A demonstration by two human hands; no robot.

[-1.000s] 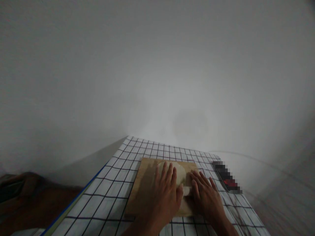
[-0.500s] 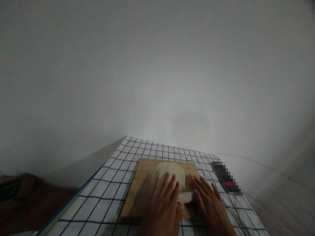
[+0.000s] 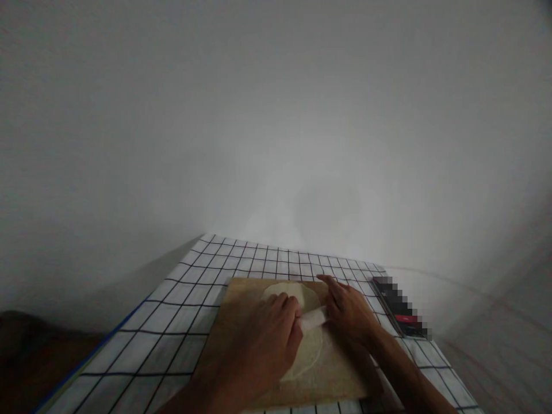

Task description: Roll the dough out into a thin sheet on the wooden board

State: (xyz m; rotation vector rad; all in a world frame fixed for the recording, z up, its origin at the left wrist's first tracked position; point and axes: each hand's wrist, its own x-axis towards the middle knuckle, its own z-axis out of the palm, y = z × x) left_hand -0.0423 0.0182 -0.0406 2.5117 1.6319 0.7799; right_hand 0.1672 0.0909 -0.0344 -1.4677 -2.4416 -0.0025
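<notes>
A pale rolling pin (image 3: pixel 314 319) lies across a flat, roughly round sheet of dough (image 3: pixel 308 351). Beneath the dough is a wooden board (image 3: pixel 340 379). My left hand (image 3: pixel 276 328) is curled over the pin's left part, hiding that end and some of the dough. At the pin's right end, my right hand (image 3: pixel 347 307) is closed around it with the index finger stretched forward past the board's far edge. Dough shows both in front of the pin and behind it.
The board rests on a table with a white, black-checked cloth (image 3: pixel 172 328). Near the table's right edge lies a dark, partly pixelated flat object (image 3: pixel 399 307) with a red band. A plain wall (image 3: pixel 276 144) rises behind the table. Something dark brown (image 3: pixel 43 351) is at the lower left.
Both hands have moved forward with the rolling pin, from the dough's near edge to its middle. Their fingers, stretched out flat before, are now curled over the pin.
</notes>
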